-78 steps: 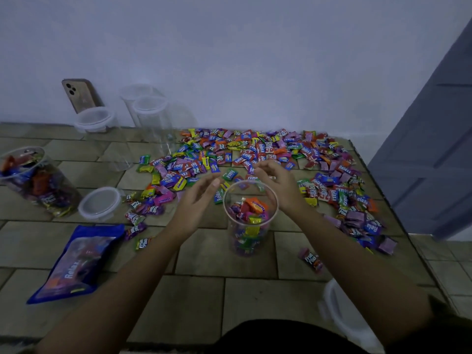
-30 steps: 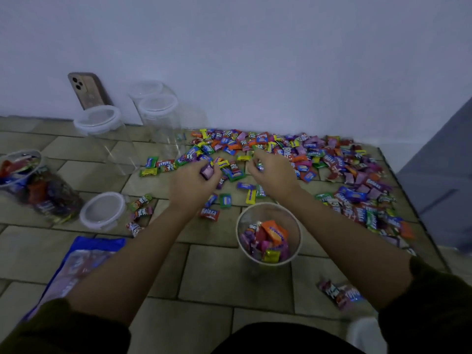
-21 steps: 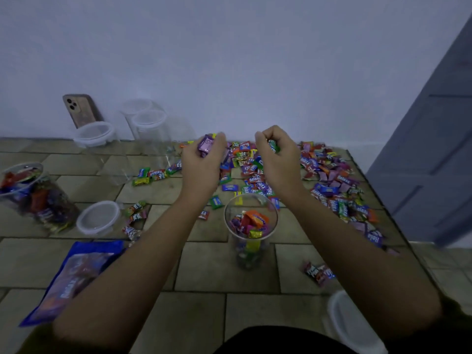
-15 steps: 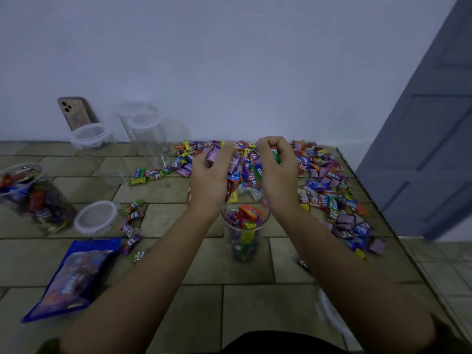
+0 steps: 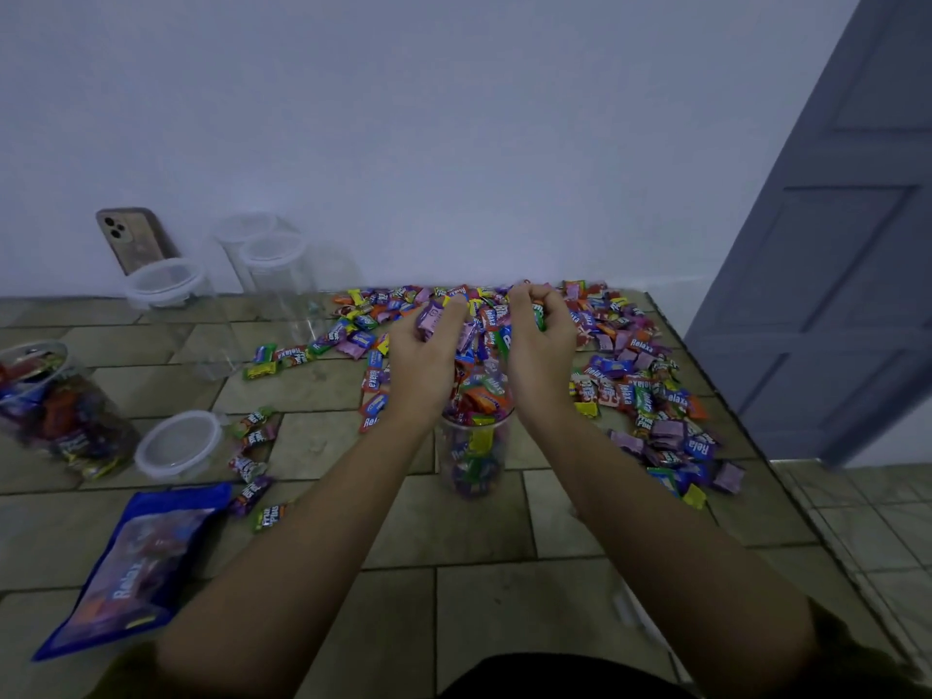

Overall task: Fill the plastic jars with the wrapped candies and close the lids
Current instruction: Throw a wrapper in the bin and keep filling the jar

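Above the open plastic jar (image 5: 471,456), two hands hold sweets, seen from the head camera.
The jar stands upright on the tiled surface (image 5: 479,527), partly full of sweets. The left hand (image 5: 423,355) is just over its left rim, fingers curled round a purple candy (image 5: 431,315). The right hand (image 5: 542,355) is over its right rim, closed in a loose fist on a green candy (image 5: 538,315). The heap of wrapped candies (image 5: 630,375) spreads behind and to the right of the jar. Well to the jar's left lie a loose lid (image 5: 179,443), a filled jar (image 5: 60,411) and a blue candy bag (image 5: 136,567). Far behind it on the left, empty jars (image 5: 272,274) and a phone (image 5: 133,239) stand by the wall.
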